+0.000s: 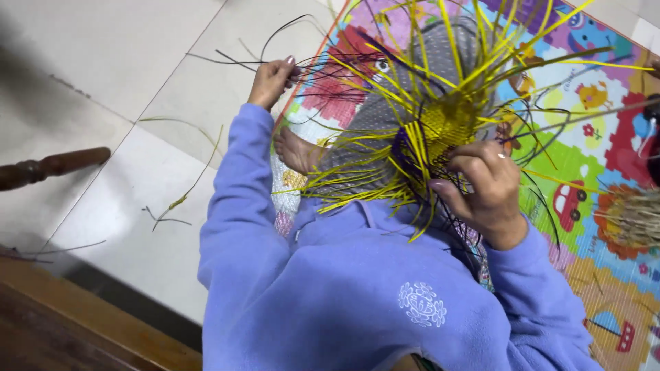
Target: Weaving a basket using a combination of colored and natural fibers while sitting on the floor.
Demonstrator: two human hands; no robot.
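Observation:
My right hand grips a partly woven piece of yellow strips, its woven centre just above my fingers and loose yellow and dark strands fanning out all round. My left hand is stretched out to the left and pinches thin dark strands that run back to the woven piece. Both arms wear lilac sleeves. A bare foot rests below the left forearm, beside grey trouser fabric.
A colourful play mat with cartoon pictures lies under the work at right. White floor tiles at left carry loose strands. A turned wooden leg juts in from the left; a wooden edge runs along the lower left.

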